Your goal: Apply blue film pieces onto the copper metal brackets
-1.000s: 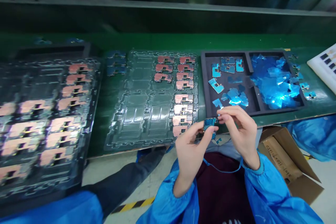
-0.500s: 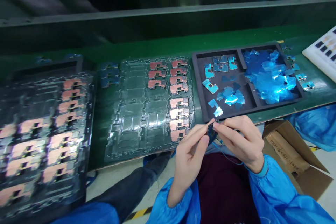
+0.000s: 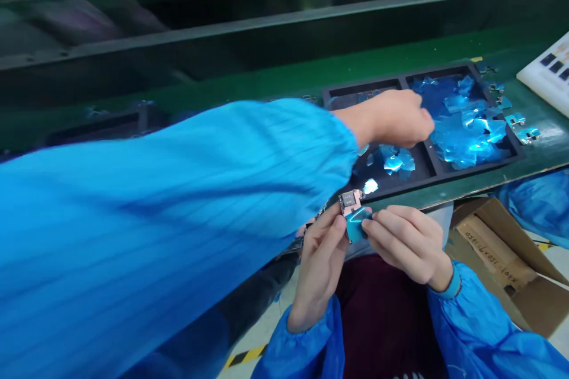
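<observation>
My left hand (image 3: 320,254) and my right hand (image 3: 405,243) meet just below the bench edge, both pinched on a small circuit part (image 3: 352,208) with a blue film on its lower half. A co-worker's blue sleeve (image 3: 169,213) reaches across from the left, and that person's hand (image 3: 393,117) hovers, fingers closed, over the black two-compartment tray (image 3: 424,157). The tray holds blue film scraps (image 3: 462,124) in its right compartment and a few blue pieces (image 3: 395,161) in its left one.
The sleeve hides the clear blister trays on the left. The green bench (image 3: 275,74) runs behind, with a grey rail (image 3: 267,18) above it. A white card (image 3: 549,68) lies at the far right. An open cardboard box (image 3: 498,254) sits on the floor at my right.
A co-worker's arm has swept in from the left and now covers the blister trays, its hand over the black tray. My hands stay together; the part has turned, showing its blue film.
</observation>
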{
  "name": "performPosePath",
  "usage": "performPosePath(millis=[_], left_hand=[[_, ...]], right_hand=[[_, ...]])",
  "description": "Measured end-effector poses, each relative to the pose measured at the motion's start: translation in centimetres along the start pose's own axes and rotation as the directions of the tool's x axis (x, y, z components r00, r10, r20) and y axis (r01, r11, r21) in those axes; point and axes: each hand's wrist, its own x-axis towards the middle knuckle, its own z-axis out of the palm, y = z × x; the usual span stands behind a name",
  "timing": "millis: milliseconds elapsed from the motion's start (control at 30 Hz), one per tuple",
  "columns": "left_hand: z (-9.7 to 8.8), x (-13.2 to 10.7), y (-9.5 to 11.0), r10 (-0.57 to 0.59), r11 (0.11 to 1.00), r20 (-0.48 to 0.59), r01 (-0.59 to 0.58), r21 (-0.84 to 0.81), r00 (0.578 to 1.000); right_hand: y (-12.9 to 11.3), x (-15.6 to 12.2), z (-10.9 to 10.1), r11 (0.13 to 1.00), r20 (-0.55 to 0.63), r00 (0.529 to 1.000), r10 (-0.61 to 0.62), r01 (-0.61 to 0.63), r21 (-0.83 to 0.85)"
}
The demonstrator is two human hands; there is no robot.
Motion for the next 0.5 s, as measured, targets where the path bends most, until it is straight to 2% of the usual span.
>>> performPosePath(millis=[367,500], left_hand=[[0.6,0.4,0.2,-0.004,0.994,-0.045,-0.001,-0.111,0.999],[1.0,0.6,0.1,0.013,0.992,-0.059,-0.02,-0.126,0.998]], right_hand=[[-0.3,-2.0,-0.6,0.992,-0.006,0.999,-0.034,0.035,0.121],[-0.2,-2.1,-1.6,0.983,0.042,0.999,-0.034,0.026,0.182]])
